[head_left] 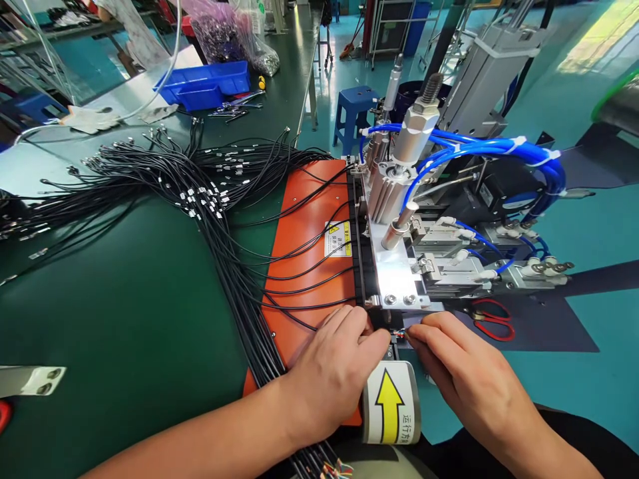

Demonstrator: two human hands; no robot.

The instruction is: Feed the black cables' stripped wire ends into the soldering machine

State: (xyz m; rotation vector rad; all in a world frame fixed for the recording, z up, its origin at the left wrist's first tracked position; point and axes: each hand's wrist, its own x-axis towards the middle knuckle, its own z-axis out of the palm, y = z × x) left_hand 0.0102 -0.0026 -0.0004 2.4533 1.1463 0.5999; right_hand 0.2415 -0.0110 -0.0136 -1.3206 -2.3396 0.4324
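My left hand (337, 362) is closed over a black cable at the near end of a pneumatic machine (397, 269); the fingers hide the part they grip. From its fingertips the cable's thin coloured wires (399, 333) stick out to the right. My right hand (472, 369) pinches the ends of those wires. Several more black cables run across an orange plate (307, 266) into the machine's dark edge. A thick bundle of black cables (232, 286) lies to the left, its stripped ends (337, 470) showing at the bottom. A curved guard with a yellow arrow (389, 402) sits below my hands.
Red-handled scissors (493, 320) lie right of the machine. Blue air hoses (492, 145) arch over it. On the green table (150, 319) are more cables, a blue bin (204, 83), hand tools (239, 103) and gloves (94, 118). A blue stool (353, 110) stands behind; another person (134, 33) is at far left.
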